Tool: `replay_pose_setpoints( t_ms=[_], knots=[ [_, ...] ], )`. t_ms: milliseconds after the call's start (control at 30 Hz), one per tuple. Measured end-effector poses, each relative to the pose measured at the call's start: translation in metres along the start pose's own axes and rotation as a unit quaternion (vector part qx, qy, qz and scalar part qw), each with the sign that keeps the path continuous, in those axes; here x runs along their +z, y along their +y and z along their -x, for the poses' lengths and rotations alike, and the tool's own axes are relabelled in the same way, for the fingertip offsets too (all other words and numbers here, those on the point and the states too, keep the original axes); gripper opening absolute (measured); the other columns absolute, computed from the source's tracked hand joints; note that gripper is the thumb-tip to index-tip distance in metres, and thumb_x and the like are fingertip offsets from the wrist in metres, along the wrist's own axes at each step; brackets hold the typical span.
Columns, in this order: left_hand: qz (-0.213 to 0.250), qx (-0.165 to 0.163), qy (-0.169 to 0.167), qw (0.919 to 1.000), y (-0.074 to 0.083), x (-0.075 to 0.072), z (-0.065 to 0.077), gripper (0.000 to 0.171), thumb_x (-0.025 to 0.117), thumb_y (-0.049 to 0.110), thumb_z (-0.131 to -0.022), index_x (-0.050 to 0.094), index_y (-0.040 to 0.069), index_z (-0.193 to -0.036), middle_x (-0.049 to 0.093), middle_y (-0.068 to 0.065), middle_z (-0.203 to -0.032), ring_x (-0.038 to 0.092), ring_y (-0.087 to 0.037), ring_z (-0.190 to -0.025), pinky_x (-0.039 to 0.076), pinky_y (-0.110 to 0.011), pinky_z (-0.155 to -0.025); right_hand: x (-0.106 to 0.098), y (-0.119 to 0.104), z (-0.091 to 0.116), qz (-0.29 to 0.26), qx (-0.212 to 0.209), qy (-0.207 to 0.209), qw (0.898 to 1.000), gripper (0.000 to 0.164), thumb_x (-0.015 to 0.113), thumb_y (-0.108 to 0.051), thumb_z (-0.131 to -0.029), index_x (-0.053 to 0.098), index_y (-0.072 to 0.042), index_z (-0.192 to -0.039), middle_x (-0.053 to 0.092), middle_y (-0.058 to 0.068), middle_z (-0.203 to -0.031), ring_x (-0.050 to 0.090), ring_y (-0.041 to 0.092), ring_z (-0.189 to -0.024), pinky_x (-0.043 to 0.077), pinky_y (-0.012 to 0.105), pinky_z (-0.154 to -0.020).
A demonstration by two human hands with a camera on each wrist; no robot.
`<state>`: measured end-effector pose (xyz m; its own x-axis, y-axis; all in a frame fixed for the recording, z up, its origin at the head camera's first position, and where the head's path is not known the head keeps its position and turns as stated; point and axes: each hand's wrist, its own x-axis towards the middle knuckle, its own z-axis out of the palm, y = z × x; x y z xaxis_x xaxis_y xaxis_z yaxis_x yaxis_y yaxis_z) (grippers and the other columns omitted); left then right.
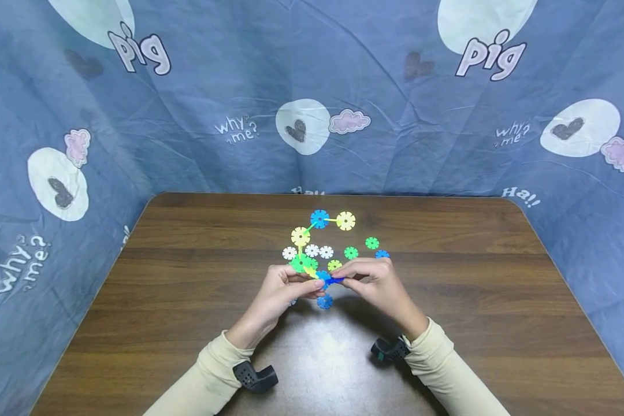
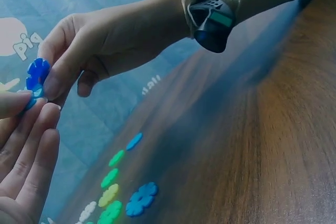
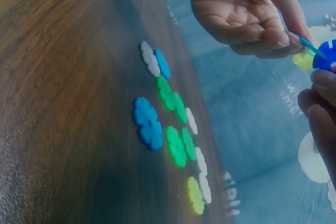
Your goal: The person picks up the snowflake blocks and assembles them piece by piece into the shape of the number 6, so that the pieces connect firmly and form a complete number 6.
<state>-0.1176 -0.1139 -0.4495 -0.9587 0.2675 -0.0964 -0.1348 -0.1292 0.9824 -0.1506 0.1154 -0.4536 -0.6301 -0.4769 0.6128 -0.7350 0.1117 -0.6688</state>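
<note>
Blue cloth [image 1: 385,167] fills the background, printed with "pig", "why me?" and pale ovals, and it drops right behind the far edge of a brown wooden tabletop [image 1: 161,283]. And all eyes are on the middle, where two hands meet above the wood! Left hand [image 1: 277,293] has its thumb and fingers clamped on a lighter blue disc [image 1: 322,279], a notched, flower-like piece; right hand [image 1: 382,289] pinches a dark blue disc [image 3: 324,56] between thumb and fingers, and those two discs are touching, edge against edge, held up off the tabletop. Look at what trails from them: a chain of discs, running from a green disc [image 1: 300,263] by the left fingers to a yellow disc [image 1: 300,236], on to a blue disc [image 1: 319,219], then across to another yellow disc [image 1: 345,221], the one closest to the far edge in the head view, with thin pieces seen edge-on linking them. Below lie the loose ones: three white discs [image 1: 326,252], green discs [image 1: 351,252], a loose yellow disc [image 1: 334,265], a small blue disc [image 1: 382,254] furthest toward the right edge, and a larger-looking blue disc [image 2: 142,199] set nearer the person, away from the far edge. Cream sleeves [image 1: 213,370] cover both forearms, and each wrist carries a black device [image 1: 255,377].
</note>
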Motion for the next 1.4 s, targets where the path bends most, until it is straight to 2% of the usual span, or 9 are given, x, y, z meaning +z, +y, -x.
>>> replay_pose_setpoints(
  t_ms=[133,233,333,433,533,633,767,967,1400],
  knots=[
    [0.005,0.012,0.004,0.9999,0.0,0.0,0.001,0.019,0.074,0.002,-0.092,0.07,-0.011,-0.106,0.08,0.0,-0.086,0.079,-0.014,-0.08,0.064,-0.049,-0.087,0.004,-0.001,-0.001,0.013,0.019,0.004,1.0,0.023,0.078,0.013,-0.082,0.079,-0.003,-0.099,0.08,0.012,-0.096,0.077,0.023,-0.086,0.064,0.024,-0.068],
    [0.008,0.018,0.018,0.9996,-0.001,0.0,0.0,0.017,0.074,0.001,-0.092,0.07,-0.007,-0.106,0.08,0.0,-0.088,0.078,-0.015,-0.082,0.065,-0.044,-0.087,0.009,-0.001,-0.001,0.037,0.083,-0.008,0.996,0.025,0.079,0.005,-0.085,0.076,-0.005,-0.108,0.079,0.011,-0.104,0.076,0.022,-0.088,0.064,0.024,-0.068],
    [0.003,0.021,0.043,0.9988,-0.002,-0.001,-0.001,0.015,0.075,0.0,-0.091,0.071,-0.004,-0.105,0.08,0.001,-0.088,0.078,-0.013,-0.082,0.066,-0.035,-0.082,0.015,0.003,0.001,0.083,0.156,-0.047,0.983,0.027,0.083,-0.004,-0.085,0.073,-0.006,-0.11,0.075,0.009,-0.102,0.072,0.014,-0.081,0.061,0.022,-0.068],
    [-0.002,0.019,0.057,0.9982,-0.001,-0.001,-0.002,0.015,0.075,0.0,-0.09,0.072,-0.002,-0.104,0.079,0.004,-0.088,0.076,-0.01,-0.081,0.065,-0.028,-0.08,0.022,0.006,0.004,0.13,0.211,-0.104,0.963,0.027,0.088,-0.015,-0.083,0.073,-0.008,-0.105,0.071,0.004,-0.09,0.064,0.007,-0.072,0.055,0.02,-0.064],
    [-0.006,0.016,0.058,0.9982,0.0,-0.002,-0.002,0.015,0.075,0.0,-0.09,0.072,-0.001,-0.104,0.079,0.004,-0.089,0.075,-0.009,-0.083,0.065,-0.028,-0.081,0.03,0.009,0.006,0.168,0.224,-0.158,0.947,0.031,0.09,-0.028,-0.081,0.076,-0.011,-0.103,0.069,-0.001,-0.085,0.057,0.007,-0.07,0.049,0.02,-0.061],
    [-0.009,0.016,0.058,0.9982,0.002,-0.002,-0.002,0.016,0.076,0.001,-0.09,0.073,0.0,-0.105,0.079,0.006,-0.09,0.075,-0.009,-0.087,0.063,-0.026,-0.081,0.037,0.01,0.005,0.19,0.213,-0.186,0.94,0.03,0.089,-0.029,-0.081,0.076,-0.012,-0.101,0.07,-0.003,-0.085,0.057,0.008,-0.073,0.049,0.021,-0.064],
    [-0.004,0.023,0.056,0.9981,0.003,-0.004,-0.001,0.016,0.077,0.001,-0.089,0.075,0.003,-0.105,0.08,0.008,-0.094,0.075,-0.006,-0.089,0.06,-0.022,-0.08,0.039,0.01,0.003,0.173,0.214,-0.202,0.94,0.021,0.088,-0.021,-0.082,0.075,-0.01,-0.095,0.07,0.0,-0.085,0.058,0.006,-0.071,0.05,0.02,-0.065],
    [0.004,0.009,0.058,0.9983,0.004,-0.006,-0.001,0.014,0.077,0.0,-0.088,0.076,0.013,-0.091,0.078,0.008,-0.082,0.073,-0.006,-0.078,0.061,-0.023,-0.078,0.032,0.008,0.001,0.088,0.272,-0.213,0.934,0.019,0.087,-0.011,-0.082,0.068,-0.007,-0.086,0.066,0.0,-0.074,0.057,0.001,-0.054,0.054,0.018,-0.053],
    [0.022,0.013,0.049,0.9985,0.002,-0.007,-0.002,0.018,0.075,-0.002,-0.089,0.075,0.016,-0.088,0.078,0.006,-0.082,0.075,-0.008,-0.078,0.064,-0.027,-0.082,0.018,0.003,0.002,0.073,0.345,-0.223,0.909,0.023,0.088,-0.006,-0.078,0.066,-0.006,-0.081,0.065,-0.002,-0.062,0.06,0.007,-0.047,0.056,0.025,-0.049]
  ],
)
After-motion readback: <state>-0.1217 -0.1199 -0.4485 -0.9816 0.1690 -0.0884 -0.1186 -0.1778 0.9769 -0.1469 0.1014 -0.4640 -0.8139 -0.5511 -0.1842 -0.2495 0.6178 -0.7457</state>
